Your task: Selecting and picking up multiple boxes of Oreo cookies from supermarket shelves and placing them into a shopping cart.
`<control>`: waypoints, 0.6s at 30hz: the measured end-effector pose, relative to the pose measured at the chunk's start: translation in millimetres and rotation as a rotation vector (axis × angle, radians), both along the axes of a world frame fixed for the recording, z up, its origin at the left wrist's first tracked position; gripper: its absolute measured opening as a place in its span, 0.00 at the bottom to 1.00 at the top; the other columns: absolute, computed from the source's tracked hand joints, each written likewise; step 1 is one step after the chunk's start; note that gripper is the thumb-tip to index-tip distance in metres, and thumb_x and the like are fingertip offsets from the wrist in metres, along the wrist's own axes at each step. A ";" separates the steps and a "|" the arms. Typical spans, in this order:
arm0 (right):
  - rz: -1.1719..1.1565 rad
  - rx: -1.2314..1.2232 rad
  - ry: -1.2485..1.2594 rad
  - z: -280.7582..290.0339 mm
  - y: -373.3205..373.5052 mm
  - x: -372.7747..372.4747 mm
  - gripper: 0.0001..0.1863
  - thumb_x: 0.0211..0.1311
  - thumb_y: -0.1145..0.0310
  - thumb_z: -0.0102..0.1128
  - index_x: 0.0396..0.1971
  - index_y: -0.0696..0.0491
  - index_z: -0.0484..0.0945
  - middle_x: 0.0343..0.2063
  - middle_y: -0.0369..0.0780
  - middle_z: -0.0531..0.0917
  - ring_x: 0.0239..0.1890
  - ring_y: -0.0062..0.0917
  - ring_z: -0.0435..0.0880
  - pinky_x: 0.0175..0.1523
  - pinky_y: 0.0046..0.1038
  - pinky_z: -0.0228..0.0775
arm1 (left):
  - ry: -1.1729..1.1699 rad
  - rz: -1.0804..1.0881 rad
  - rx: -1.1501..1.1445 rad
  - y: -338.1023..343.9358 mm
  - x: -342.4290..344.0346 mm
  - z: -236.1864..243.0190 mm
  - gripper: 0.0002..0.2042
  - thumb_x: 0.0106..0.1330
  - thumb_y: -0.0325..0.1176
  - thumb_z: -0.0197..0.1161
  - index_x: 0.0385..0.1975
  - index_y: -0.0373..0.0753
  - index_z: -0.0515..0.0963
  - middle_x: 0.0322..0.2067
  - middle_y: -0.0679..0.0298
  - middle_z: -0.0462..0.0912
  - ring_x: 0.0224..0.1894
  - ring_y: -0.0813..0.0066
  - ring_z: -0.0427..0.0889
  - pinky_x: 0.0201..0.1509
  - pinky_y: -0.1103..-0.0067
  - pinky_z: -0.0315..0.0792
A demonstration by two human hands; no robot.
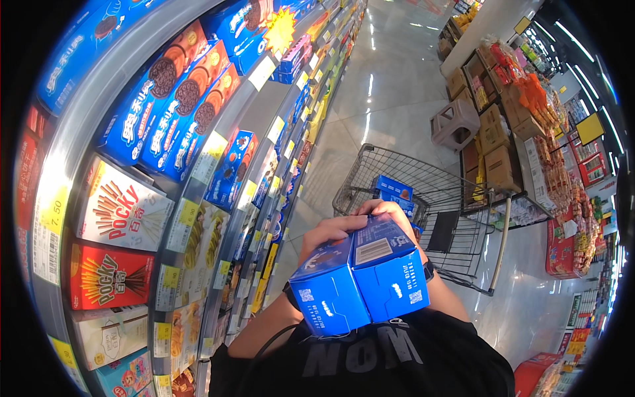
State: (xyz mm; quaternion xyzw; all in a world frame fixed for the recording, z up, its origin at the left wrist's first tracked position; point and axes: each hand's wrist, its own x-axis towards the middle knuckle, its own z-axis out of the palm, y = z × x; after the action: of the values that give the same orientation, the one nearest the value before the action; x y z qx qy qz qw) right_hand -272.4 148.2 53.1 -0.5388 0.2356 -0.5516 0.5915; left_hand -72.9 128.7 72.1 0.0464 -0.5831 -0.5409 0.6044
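Two long blue cookie boxes, a left one (pixel 331 298) and a right one (pixel 390 278), lie side by side in front of my chest, their end flaps toward me. My left hand (pixel 325 235) is closed around the far end of the left box. Curled over the far end of the right box is my right hand (pixel 389 210). The palms and some fingers are hidden behind the boxes. Just beyond my hands stands a wire shopping cart (pixel 456 248), with more blue packages (pixel 393 190) inside it.
A long store shelf (pixel 248 109) runs along my left. It carries blue cookie boxes (pixel 185 99), a white snack-stick box (pixel 122 205) and a red one (pixel 109 276). Across the aisle are a plastic stool (pixel 456 124), cardboard cartons (pixel 499 165) and racks of packaged goods.
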 end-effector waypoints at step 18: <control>-0.053 0.016 -0.006 -11.5 -13.4 8.0 0.40 0.47 0.71 0.82 0.59 0.51 0.66 0.58 0.47 0.71 0.63 0.34 0.71 0.68 0.36 0.64 | 0.032 0.017 -0.016 -23.7 3.8 -2.3 0.17 0.69 0.30 0.65 0.52 0.39 0.66 0.57 0.44 0.76 0.61 0.54 0.78 0.68 0.62 0.69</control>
State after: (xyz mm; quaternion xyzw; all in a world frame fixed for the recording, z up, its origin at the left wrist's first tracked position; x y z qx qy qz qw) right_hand -264.4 134.9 41.7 -0.5259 0.2527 -0.5668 0.5816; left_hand -69.1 105.0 69.7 0.0380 -0.5773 -0.5319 0.6183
